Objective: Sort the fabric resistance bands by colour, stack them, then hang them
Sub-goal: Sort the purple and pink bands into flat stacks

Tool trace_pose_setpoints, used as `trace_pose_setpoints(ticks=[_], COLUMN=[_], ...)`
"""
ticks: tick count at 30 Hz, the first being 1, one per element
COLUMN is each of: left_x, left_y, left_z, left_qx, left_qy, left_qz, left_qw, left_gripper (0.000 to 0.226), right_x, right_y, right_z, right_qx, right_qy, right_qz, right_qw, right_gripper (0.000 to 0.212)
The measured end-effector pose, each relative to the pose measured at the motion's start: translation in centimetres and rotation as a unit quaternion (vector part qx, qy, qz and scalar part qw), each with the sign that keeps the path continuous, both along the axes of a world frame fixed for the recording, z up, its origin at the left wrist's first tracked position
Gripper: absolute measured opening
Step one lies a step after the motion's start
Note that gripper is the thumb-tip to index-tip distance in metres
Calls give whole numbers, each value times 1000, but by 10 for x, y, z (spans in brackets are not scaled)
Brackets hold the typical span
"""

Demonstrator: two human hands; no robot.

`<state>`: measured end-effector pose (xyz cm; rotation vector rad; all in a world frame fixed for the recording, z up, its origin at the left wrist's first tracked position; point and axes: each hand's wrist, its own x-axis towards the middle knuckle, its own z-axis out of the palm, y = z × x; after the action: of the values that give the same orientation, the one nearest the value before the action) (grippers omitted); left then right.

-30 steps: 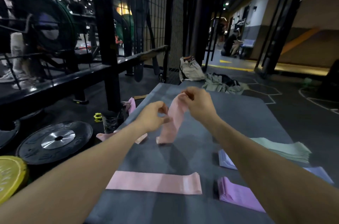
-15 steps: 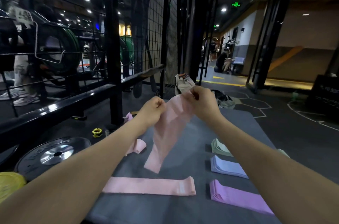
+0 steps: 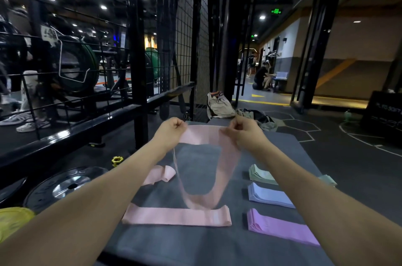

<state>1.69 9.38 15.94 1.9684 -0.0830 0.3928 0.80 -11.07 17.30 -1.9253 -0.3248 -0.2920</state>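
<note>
While the pink band (image 3: 208, 163) hangs as an open loop over the grey mat (image 3: 272, 148), its top edge pulled flat between two pinches, the step in hand looks like flattening it for the pink stack (image 3: 176, 216) lying just below. The left hand (image 3: 171, 128) and right hand (image 3: 243, 130) each have fingers curled on an upper corner. To do it well I would keep both pinches level, let the loop's two sides fall together — no twist — and lower the bottom fold onto the stack first, edges matched. One loose pink band (image 3: 159, 175) waits crumpled to the left; green (image 3: 261, 175), blue (image 3: 269, 195) and purple (image 3: 280, 229) piles sit to the right (already sorted, it seems). Half a second ago the band dangled as a narrow strip between hands close together; now they are spread and the loop is open.
</note>
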Motion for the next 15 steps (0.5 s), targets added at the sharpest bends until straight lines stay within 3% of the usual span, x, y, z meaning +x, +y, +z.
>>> trace_pose_setpoints(ticks=[4,10,15], left_x=[0,-12,-38], left_y=[2,-10,-26], left_z=[1,5,12], left_qx=[-10,14,-92], left_qy=[3,-51,-30], left_qz=[14,-5,-151], left_qw=[1000,999,984], left_gripper=[18,7,16], right_x=[-5,-5,-2], right_y=[6,28,38], right_z=[8,22,29], right_qx=[54,152,205], right_qy=[48,88,77], right_qz=[75,51,3], right_qw=[995,983,976], right_gripper=[33,35,32])
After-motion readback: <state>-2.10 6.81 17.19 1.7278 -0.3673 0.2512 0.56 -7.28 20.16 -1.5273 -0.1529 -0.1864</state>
